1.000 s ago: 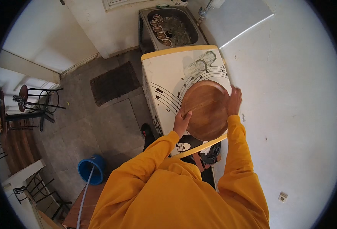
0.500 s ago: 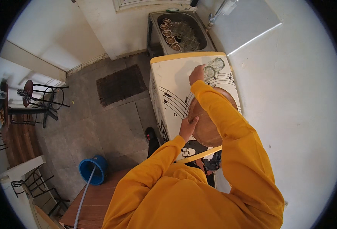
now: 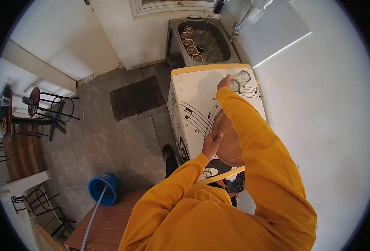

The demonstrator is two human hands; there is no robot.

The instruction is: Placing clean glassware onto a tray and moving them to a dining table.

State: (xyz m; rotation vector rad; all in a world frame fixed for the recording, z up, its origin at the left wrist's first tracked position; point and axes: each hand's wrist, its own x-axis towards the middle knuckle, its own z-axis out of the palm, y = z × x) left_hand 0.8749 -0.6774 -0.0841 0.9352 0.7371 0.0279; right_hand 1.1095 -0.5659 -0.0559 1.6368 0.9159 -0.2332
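Note:
My left hand (image 3: 211, 146) is closed on the left edge of a round brown tray (image 3: 228, 144), thumb on top. The tray is over the near part of a white surface (image 3: 192, 90) printed with music notes. Reaching across the tray, my right hand (image 3: 224, 82) has its fingers at the side of a clear glass (image 3: 235, 85). A second clear glass (image 3: 242, 77) stands against the first, slightly farther off. My right sleeve covers the tray's right part, and the right hand's fingertips are partly hidden.
Beyond the surface is a metal sink (image 3: 232, 54) holding several cups (image 3: 188, 42) and a heap of clear glasses (image 3: 212, 47). A wall (image 3: 319, 125) runs along the right. To the left are a dark mat (image 3: 137, 98), a blue bucket (image 3: 103, 189) and a stool (image 3: 35, 96).
My right hand has moved slightly forward and right, up against the nearer glass. My left hand stays on the tray's edge. The whole view has shifted a little.

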